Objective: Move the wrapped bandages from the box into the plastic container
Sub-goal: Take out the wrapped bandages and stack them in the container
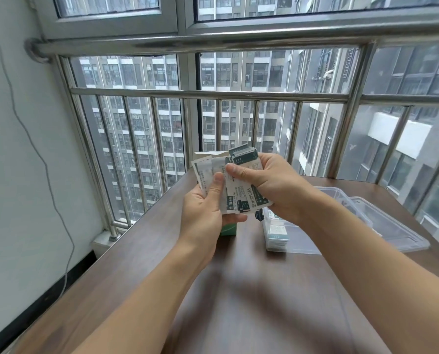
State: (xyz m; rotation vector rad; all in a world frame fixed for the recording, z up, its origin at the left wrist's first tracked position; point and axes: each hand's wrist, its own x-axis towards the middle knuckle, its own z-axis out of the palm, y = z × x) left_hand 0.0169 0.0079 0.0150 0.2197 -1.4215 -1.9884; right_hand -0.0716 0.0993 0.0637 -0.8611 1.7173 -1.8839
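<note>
Left hand [203, 208] is gripping the box [228, 229] and some wrapped bandages [239, 198] above the desk [239, 290]; right hand [272, 185] is pinching the fanned stack. The plastic container [290, 238], partly filled, is sitting near the desk's right edge, lid [392, 226] beside it.

I see a dark wood-grain surface [239, 290] with a smooth, faintly glossy finish. The wrapped bandages [241, 198] look like matt printed paper. The plastic container [382, 226] is clear and smooth. The box [228, 229] looks like cardboard. The window railing [213, 94] is polished, shiny metal.
</note>
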